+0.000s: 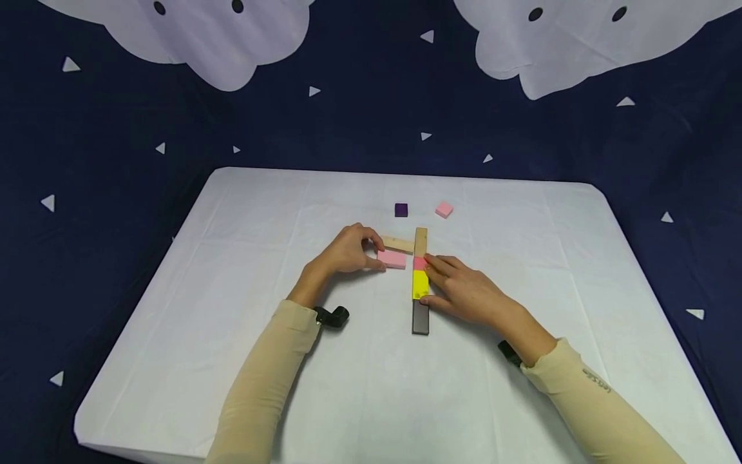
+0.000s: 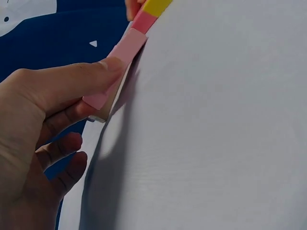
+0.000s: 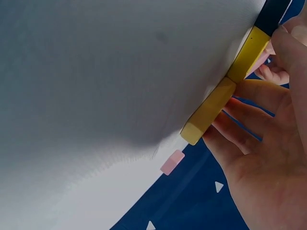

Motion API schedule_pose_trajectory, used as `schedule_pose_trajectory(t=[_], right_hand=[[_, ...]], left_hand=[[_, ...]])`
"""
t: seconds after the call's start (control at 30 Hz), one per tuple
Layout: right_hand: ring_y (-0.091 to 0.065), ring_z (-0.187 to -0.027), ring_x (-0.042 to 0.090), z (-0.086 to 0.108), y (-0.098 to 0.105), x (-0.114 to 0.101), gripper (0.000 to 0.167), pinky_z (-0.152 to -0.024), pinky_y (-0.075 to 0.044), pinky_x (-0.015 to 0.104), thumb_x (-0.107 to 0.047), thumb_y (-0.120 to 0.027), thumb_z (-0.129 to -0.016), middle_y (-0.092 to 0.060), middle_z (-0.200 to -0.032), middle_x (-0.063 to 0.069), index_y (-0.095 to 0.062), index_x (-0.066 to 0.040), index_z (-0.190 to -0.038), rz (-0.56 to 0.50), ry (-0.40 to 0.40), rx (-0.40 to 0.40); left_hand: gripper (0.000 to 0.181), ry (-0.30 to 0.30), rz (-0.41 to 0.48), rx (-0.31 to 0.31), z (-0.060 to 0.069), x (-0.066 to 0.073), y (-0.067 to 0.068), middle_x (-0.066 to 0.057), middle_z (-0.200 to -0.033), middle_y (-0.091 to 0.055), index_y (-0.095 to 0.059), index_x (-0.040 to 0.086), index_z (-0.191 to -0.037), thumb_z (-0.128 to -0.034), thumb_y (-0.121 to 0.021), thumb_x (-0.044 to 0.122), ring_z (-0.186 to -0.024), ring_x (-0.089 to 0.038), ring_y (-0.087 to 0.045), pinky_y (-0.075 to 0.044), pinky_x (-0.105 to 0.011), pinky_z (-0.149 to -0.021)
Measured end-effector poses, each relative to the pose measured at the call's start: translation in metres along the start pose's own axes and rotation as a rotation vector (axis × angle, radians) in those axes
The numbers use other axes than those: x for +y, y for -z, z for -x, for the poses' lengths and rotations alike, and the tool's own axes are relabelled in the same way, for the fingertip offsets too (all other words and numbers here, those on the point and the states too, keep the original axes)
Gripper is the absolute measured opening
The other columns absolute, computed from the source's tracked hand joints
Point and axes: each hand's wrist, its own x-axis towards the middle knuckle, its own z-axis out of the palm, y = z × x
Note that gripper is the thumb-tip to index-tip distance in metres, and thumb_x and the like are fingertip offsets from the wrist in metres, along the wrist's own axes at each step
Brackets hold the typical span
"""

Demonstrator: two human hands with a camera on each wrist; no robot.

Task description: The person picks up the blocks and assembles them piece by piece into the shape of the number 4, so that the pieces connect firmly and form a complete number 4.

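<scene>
My left hand [image 1: 350,250] pinches a pink block [image 1: 391,259] between thumb and fingers; in the left wrist view the thumb lies on this pink block [image 2: 130,44]. Just behind it lies a natural wooden block [image 1: 399,245], reaching toward a column of blocks. From far to near, that column has a wooden block [image 1: 421,241], a small pink-red block [image 1: 418,263], a yellow block [image 1: 420,285] and a dark grey block [image 1: 420,318]. With fairly straight fingers, my right hand [image 1: 466,291] touches the column's right side. Its fingertips partly cover the pink-red block.
A dark purple cube [image 1: 401,210] and a light pink block [image 1: 444,209] sit farther back on the white-covered table [image 1: 278,200]. Behind the table's far edge hangs a dark blue cloth [image 1: 371,135] with clouds and white triangles.
</scene>
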Motion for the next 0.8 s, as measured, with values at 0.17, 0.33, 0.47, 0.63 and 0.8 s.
schedule_pose_trajectory(t=[0.17, 0.33, 0.47, 0.63, 0.8], right_hand=[[-0.034, -0.133, 0.029, 0.000, 0.000, -0.001, 0.076, -0.093, -0.046, 0.048, -0.054, -0.058, -0.091, -0.034, -0.151, 0.014, -0.043, -0.002, -0.144, -0.004, -0.004, -0.008], [-0.035, -0.133, 0.030, 0.000, 0.001, -0.002, 0.076, -0.091, -0.047, 0.048, -0.053, -0.059, -0.091, -0.035, -0.151, 0.014, -0.043, -0.001, -0.143, -0.008, -0.003, -0.005], [-0.034, -0.134, 0.029, 0.001, 0.001, -0.002, 0.074, -0.090, -0.048, 0.049, -0.054, -0.058, -0.091, -0.033, -0.152, 0.013, -0.043, -0.003, -0.143, -0.011, -0.012, -0.012], [-0.033, -0.134, 0.029, 0.001, 0.000, -0.002, 0.074, -0.088, -0.048, 0.049, -0.054, -0.057, -0.091, -0.033, -0.152, 0.013, -0.043, -0.003, -0.144, -0.007, -0.015, -0.010], [-0.033, -0.134, 0.029, 0.000, 0.001, -0.002, 0.074, -0.089, -0.048, 0.049, -0.054, -0.057, -0.091, -0.032, -0.152, 0.013, -0.043, -0.003, -0.143, -0.009, -0.014, -0.013]], left_hand=[[0.034, 0.003, 0.010, -0.007, 0.001, 0.000, -0.005, 0.002, -0.086, -0.063, -0.074, 0.018, -0.089, -0.0628, -0.091, 0.033, -0.081, -0.017, -0.048, -0.040, -0.031, -0.074], [0.033, 0.004, 0.015, -0.013, 0.001, 0.000, -0.011, 0.004, -0.083, -0.062, -0.074, 0.020, -0.089, -0.0636, -0.090, 0.035, -0.081, -0.016, -0.048, -0.040, -0.030, -0.073], [0.033, 0.013, 0.013, -0.005, 0.000, 0.000, -0.014, 0.005, -0.082, -0.061, -0.074, 0.022, -0.088, -0.0627, -0.091, 0.035, -0.080, -0.015, -0.047, -0.041, -0.029, -0.072], [0.033, 0.022, 0.000, 0.007, 0.000, 0.001, -0.016, 0.007, -0.083, -0.061, -0.074, 0.023, -0.087, -0.0620, -0.091, 0.035, -0.080, -0.014, -0.048, -0.041, -0.029, -0.073], [0.034, -0.001, -0.017, 0.017, 0.000, 0.001, -0.017, 0.008, -0.082, -0.061, -0.074, 0.022, -0.088, -0.0626, -0.091, 0.036, -0.079, -0.015, -0.048, -0.040, -0.030, -0.072]])
